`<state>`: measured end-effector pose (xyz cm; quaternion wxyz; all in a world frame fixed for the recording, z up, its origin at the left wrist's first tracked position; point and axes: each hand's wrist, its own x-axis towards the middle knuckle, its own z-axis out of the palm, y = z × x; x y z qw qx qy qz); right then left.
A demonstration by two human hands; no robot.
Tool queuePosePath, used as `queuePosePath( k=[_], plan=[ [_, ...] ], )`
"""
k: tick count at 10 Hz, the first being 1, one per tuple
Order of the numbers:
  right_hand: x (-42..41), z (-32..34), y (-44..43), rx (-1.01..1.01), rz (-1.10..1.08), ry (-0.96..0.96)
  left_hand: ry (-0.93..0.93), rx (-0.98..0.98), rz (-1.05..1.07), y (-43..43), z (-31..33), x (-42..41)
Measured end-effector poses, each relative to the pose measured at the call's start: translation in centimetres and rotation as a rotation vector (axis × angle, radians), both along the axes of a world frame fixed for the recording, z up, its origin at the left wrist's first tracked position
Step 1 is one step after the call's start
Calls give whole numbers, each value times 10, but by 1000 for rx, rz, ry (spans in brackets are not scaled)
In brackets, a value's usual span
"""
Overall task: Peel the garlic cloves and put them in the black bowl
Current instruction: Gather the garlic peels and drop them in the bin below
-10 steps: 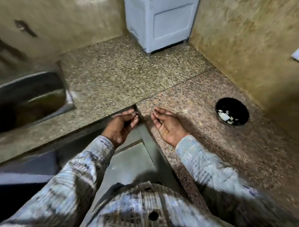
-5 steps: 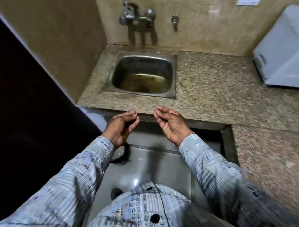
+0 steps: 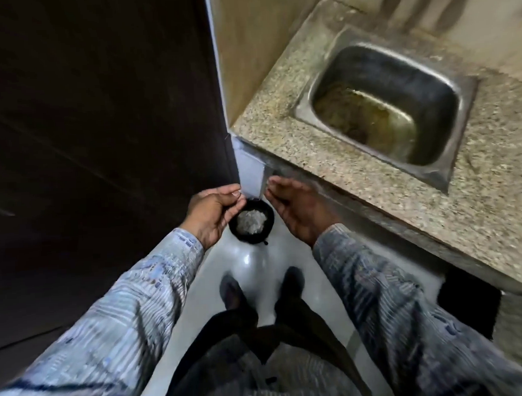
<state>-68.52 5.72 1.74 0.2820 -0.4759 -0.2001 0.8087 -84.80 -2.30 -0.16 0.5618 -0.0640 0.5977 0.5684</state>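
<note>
Two fingertips [image 3: 236,194] of my left hand [image 3: 209,216], the thumb and forefinger, are pressing together in a pinch, with the other fingers curling in beneath them. Whether a garlic clove or only a shred of skin is sitting between them I cannot tell; it is too small to make out. My right hand [image 3: 299,212] is hanging just beside it, apart from it, palm turning inward, its fingers [image 3: 279,194] lying straight and close together and holding nothing I can see.

Below and between the two hands, a black round container [image 3: 265,232] is standing on the glossy grey floor [image 3: 256,264], carrying a heap of pale papery scraps [image 3: 251,221]. My left hand is overlapping its near-left rim in the view.

Nearer to me, my two dark shoes [image 3: 231,292] are standing on the floor, and my striped sleeves [image 3: 133,323] are reaching forward, blurring at the edges.

To my right, a speckled granite counter [image 3: 280,131] is running along, with a steel sink [image 3: 450,171] set into it, brownish water pooling at the bottom. A dark panel [image 3: 100,115] is filling the left side, meeting a beige wall [image 3: 241,49] at the corner.
</note>
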Motion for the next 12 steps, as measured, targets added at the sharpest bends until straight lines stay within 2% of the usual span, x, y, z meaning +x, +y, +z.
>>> queuePosePath(
  k=[1, 2, 3, 4, 6, 7, 8, 9, 10, 11, 12],
  plan=[
    [-13, -50, 11, -33, 42, -53, 0, -49, 22, 2, -55, -9],
    [-30, -161, 27, -85, 89, -138, -8, -138, 80, 9, -171, -15],
    [-37, -255, 38, -140, 123, -155, 26, -208, 149, 17, -258, -16],
    [-46, -383, 48, -185, 221, -194, 78, -288, 154, 33, -377, -20],
    [-63, -544, 59, -92, 397, -526, 142, -340, 2, 54, -526, -32],
    [-73, -630, 67, -142, 450, -599, 242, -420, -172, 67, -603, -41],
    [-84, -668, 70, -234, 345, -663, 318, -474, -216, 73, -633, -37],
    [-80, -682, 77, 204, 663, -1012, 363, -523, -176, 76, -649, -23],
    [-77, -661, 74, 34, 421, -663, 416, -551, -163, 85, -634, -17],
    [-77, -649, 74, -104, 389, -605, 250, -401, -90, 93, -627, -4],
    [-107, -600, 66, -36, 554, -534, 59, -242, -35, 98, -600, 20]
  ],
)
